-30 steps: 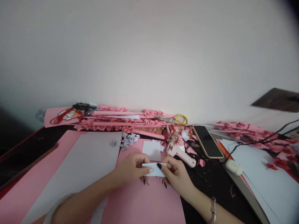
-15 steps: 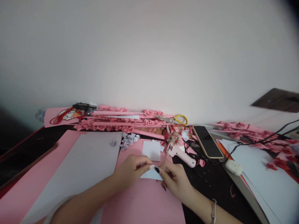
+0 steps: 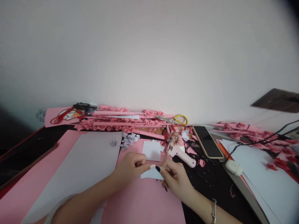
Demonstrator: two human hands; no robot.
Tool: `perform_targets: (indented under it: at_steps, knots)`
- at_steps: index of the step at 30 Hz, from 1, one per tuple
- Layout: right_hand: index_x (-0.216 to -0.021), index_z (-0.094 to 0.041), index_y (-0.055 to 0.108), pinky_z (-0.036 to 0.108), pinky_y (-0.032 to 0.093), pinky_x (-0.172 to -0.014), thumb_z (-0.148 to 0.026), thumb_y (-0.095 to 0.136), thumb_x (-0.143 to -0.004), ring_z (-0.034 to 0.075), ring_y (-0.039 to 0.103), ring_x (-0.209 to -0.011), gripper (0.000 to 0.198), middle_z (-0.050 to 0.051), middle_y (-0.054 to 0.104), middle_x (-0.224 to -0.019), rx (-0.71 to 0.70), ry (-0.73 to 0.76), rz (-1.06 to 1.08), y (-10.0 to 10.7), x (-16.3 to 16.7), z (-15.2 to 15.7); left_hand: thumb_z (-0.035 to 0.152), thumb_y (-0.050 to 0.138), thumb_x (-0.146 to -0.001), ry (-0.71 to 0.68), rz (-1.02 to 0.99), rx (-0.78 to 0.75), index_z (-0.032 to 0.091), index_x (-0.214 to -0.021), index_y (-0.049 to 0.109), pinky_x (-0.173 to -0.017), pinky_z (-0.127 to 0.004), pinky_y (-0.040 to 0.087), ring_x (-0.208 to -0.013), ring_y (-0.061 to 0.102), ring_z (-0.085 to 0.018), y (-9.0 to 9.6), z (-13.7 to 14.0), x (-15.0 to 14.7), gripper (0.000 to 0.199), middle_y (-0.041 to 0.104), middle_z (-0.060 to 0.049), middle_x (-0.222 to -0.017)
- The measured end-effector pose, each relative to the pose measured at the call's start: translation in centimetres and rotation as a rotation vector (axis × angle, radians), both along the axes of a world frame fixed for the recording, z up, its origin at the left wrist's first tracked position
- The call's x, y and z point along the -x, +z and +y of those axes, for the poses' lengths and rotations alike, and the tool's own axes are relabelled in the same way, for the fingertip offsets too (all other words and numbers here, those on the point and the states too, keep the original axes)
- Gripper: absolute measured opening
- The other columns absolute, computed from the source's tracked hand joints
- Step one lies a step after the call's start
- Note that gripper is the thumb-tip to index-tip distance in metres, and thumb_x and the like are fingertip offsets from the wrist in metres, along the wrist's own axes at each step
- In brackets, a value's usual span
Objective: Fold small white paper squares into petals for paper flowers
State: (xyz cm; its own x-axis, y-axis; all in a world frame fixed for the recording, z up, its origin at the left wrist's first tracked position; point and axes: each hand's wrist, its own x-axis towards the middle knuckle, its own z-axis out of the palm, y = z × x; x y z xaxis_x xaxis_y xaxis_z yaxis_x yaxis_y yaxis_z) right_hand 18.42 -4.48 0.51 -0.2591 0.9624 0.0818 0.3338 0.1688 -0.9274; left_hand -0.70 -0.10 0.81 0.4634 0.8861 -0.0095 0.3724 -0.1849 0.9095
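A small white piece of paper (image 3: 150,174) is held between both hands, over a pink sheet (image 3: 142,202). My left hand (image 3: 130,166) pinches its upper edge between thumb and bent fingers. Close beside it, my right hand (image 3: 175,177) grips the same edge, its dark-nailed thumb near the left thumb; the fingers behind the paper are partly hidden. Just beyond the hands lies a stack of white paper squares (image 3: 151,151). Several small folded white paper flowers (image 3: 129,140) sit to its left, and a pale pink glue gun (image 3: 181,154) rests to its right.
Pink paper flower stems (image 3: 112,123) line the wall, with yellow-handled scissors (image 3: 174,119) on top. A phone (image 3: 207,141), a white earbud case (image 3: 234,168) and dark cables lie right. Large white sheets (image 3: 86,158) cover the left side; more white sheets (image 3: 268,174) lie far right.
My left fingers have curled in and shifted slightly along the paper's top edge. Both thumbs remain close together, and the paper's upper edge looks lower and more curved.
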Motion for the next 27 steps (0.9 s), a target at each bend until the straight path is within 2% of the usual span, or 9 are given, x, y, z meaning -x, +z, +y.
perform_targets:
  at_steps: [4,8,10,12,14,17,20,24,27]
  knots:
    - [-0.065,-0.018,0.050,0.018,0.033,-0.035,-0.030,0.050,-0.089,0.008,0.045,-0.034,0.027,-0.003,0.052,-0.045,0.055,-0.013,0.051,-0.1,0.0,0.0,0.041,0.061,-0.076,-0.005,-0.019,-0.008,0.019,-0.050,0.018,-0.045,-0.023,0.014,-0.047,0.018,-0.007,-0.2,0.2,0.1,0.055,0.016,0.009,-0.050]
    - [-0.065,-0.018,0.048,0.016,0.028,-0.032,-0.041,0.053,-0.087,0.006,0.040,-0.030,0.031,-0.005,0.052,-0.043,0.157,-0.053,0.166,-0.2,0.0,0.4,0.045,0.052,-0.083,0.043,-0.043,0.039,0.019,-0.048,0.024,-0.044,-0.022,0.019,-0.045,0.022,-0.008,0.2,0.3,0.3,0.052,0.019,0.008,-0.047]
    - [-0.065,-0.019,0.047,0.015,0.025,-0.029,-0.046,0.055,-0.084,0.005,0.038,-0.027,0.034,-0.005,0.054,-0.042,0.226,-0.073,0.245,-0.2,-0.1,0.7,0.043,0.048,-0.086,0.137,-0.046,-0.014,0.019,-0.049,0.031,-0.046,-0.022,0.024,-0.045,0.028,-0.008,0.5,0.4,0.5,0.047,0.026,0.008,-0.046]
    - [-0.065,-0.019,0.045,0.014,0.023,-0.027,-0.048,0.058,-0.081,0.005,0.037,-0.025,0.036,-0.005,0.055,-0.041,0.295,-0.086,0.308,-0.3,-0.2,1.1,0.037,0.053,-0.084,0.191,-0.030,-0.121,0.018,-0.056,0.044,-0.051,-0.022,0.031,-0.051,0.038,-0.010,0.9,0.3,0.6,0.035,0.042,0.005,-0.052]
    - [-0.064,-0.019,0.045,0.014,0.022,-0.026,-0.048,0.060,-0.079,0.005,0.037,-0.023,0.036,-0.005,0.056,-0.040,0.348,-0.085,0.340,-0.2,-0.2,1.2,0.032,0.065,-0.075,0.141,-0.005,-0.227,0.018,-0.077,0.058,-0.064,-0.025,0.040,-0.068,0.051,-0.014,1.1,0.2,0.6,0.016,0.059,0.000,-0.075]
    - [-0.062,-0.019,0.044,0.013,0.022,-0.025,-0.048,0.060,-0.079,0.004,0.037,-0.023,0.037,-0.006,0.054,-0.038,0.384,-0.081,0.355,-0.1,-0.3,1.3,0.034,0.078,-0.064,-0.070,-0.005,-0.314,0.021,-0.105,0.061,-0.088,-0.033,0.041,-0.096,0.055,-0.022,0.9,0.0,0.4,0.046,0.064,-0.005,-0.105]
    - [-0.061,-0.018,0.046,0.013,0.023,-0.025,-0.048,0.060,-0.079,0.004,0.036,-0.023,0.038,-0.006,0.053,-0.038,0.383,-0.053,0.346,-0.1,-0.3,1.3,0.034,0.076,-0.067,-0.179,0.002,-0.282,0.021,-0.110,0.062,-0.089,-0.033,0.043,-0.099,0.056,-0.023,0.4,-0.1,0.1,0.047,0.067,-0.006,-0.106]
    - [-0.067,-0.017,0.049,0.014,0.028,-0.028,-0.050,0.058,-0.081,0.004,0.037,-0.026,0.037,-0.006,0.053,-0.042,0.356,0.000,0.381,-0.2,-0.3,1.4,0.030,0.076,-0.068,-0.157,0.004,-0.215,0.021,-0.109,0.064,-0.087,-0.033,0.044,-0.098,0.058,-0.023,0.2,0.0,0.0,0.044,0.068,-0.007,-0.105]
    - [-0.077,-0.017,0.050,0.015,0.034,-0.033,-0.049,0.069,-0.072,0.004,0.040,-0.033,0.038,-0.006,0.054,-0.049,0.313,0.068,0.439,0.0,-0.2,1.4,0.025,0.074,-0.068,-0.116,-0.013,-0.152,0.022,-0.109,0.063,-0.087,-0.032,0.044,-0.099,0.059,-0.023,0.6,0.0,0.0,0.042,0.067,-0.006,-0.108]
